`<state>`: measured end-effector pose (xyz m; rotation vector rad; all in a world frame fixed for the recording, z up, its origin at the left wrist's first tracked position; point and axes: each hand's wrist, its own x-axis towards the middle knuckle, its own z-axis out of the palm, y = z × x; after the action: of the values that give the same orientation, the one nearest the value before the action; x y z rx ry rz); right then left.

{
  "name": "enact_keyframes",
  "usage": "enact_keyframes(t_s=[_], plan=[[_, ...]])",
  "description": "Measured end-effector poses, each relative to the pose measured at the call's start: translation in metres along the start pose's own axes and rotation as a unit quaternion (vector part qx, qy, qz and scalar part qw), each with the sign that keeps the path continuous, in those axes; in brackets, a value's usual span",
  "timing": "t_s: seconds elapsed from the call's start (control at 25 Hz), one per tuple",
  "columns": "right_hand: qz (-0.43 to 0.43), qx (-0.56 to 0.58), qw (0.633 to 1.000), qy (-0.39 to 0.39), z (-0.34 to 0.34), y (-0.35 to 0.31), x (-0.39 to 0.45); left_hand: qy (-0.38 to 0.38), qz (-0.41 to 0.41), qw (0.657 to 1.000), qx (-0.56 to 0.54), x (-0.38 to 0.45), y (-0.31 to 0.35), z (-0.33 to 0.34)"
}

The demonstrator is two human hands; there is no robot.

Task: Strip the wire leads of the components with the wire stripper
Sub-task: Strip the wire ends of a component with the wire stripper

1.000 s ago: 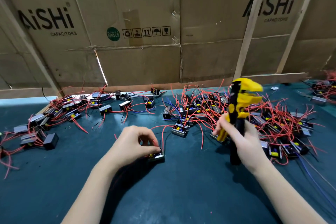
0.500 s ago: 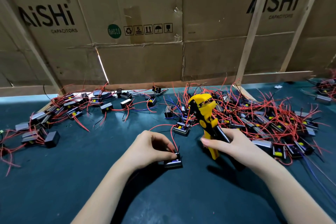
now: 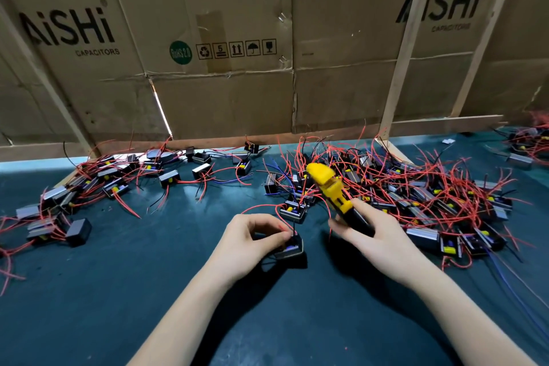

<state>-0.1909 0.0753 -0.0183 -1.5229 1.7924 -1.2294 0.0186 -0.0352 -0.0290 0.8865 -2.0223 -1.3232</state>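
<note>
A person's two bare forearms reach over a dark green table [image 3: 89,291]. At centre, the left hand [image 3: 252,239] pinches a small black component [image 3: 289,248] that sits on the table, fingertips curled round its near end; a thin black lead [image 3: 294,229] stands up from it toward 12 o'clock. Just at 3 o'clock of it, the right hand [image 3: 377,239] grips the black handles of a yellow stripper [image 3: 335,196], fingers curled round them, its blurred head pointing to 11 o'clock, above and apart from the lead. A tangled heap [image 3: 430,193] of red-wired components lies at 2 o'clock; a looser pile [image 3: 98,178] at 10 o'clock.

This looks like lining up before a strip. The next move likely calls for bringing the stripper's head onto the lead's tip, then squeezing.
</note>
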Motion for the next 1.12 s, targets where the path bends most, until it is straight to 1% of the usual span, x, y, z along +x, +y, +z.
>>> enact_keyframes(t_s=[0.04, 0.08, 0.16, 0.2, 0.28, 0.32, 0.36, 0.44, 0.52, 0.6, 0.68, 0.76, 0.96, 1.12], plan=[[-0.009, -0.069, 0.997, 0.045, 0.001, 0.004, 0.001, 0.005, 0.006, 0.999, 0.036, 0.000, -0.001, -0.001], [-0.011, -0.109, 0.991, 0.078, 0.002, 0.006, 0.002, 0.013, 0.010, 0.996, 0.087, -0.001, -0.001, 0.000], [-0.021, -0.176, 0.977, 0.122, 0.008, 0.006, 0.002, 0.032, 0.016, 0.984, 0.175, -0.002, -0.002, 0.001], [-0.044, -0.236, 0.959, 0.152, 0.010, 0.008, 0.002, 0.036, 0.021, 0.979, 0.200, -0.002, -0.002, 0.002], [-0.094, -0.367, 0.901, 0.213, 0.012, 0.013, 0.005, 0.039, 0.040, 0.963, 0.264, -0.002, 0.000, 0.006], [-0.107, -0.410, 0.873, 0.242, 0.011, 0.014, 0.006, 0.042, 0.055, 0.950, 0.303, -0.002, 0.000, 0.010], [-0.108, -0.438, 0.852, 0.265, 0.010, 0.015, 0.007, 0.046, 0.071, 0.939, 0.334, -0.002, 0.000, 0.013], [-0.104, -0.470, 0.823, 0.302, 0.009, 0.017, 0.008, 0.055, 0.091, 0.926, 0.362, -0.003, 0.000, 0.020], [-0.098, -0.483, 0.809, 0.320, 0.007, 0.018, 0.010, 0.064, 0.099, 0.928, 0.354, -0.003, 0.000, 0.023], [-0.091, -0.494, 0.804, 0.317, 0.007, 0.019, 0.011, 0.081, 0.102, 0.940, 0.315, -0.001, 0.001, 0.023], [-0.087, -0.508, 0.801, 0.306, 0.008, 0.021, 0.012, 0.107, 0.082, 0.966, 0.220, -0.001, 0.000, 0.021], [-0.083, -0.517, 0.797, 0.300, 0.010, 0.022, 0.014, 0.110, 0.046, 0.980, 0.157, -0.002, 0.002, 0.021], [-0.088, -0.529, 0.797, 0.280, 0.013, 0.026, 0.017, 0.086, 0.013, 0.987, 0.132, -0.004, 0.005, 0.020], [-0.090, -0.513, 0.804, 0.286, 0.015, 0.027, 0.016, 0.075, 0.040, 0.992, 0.089, -0.006, 0.010, 0.016]])
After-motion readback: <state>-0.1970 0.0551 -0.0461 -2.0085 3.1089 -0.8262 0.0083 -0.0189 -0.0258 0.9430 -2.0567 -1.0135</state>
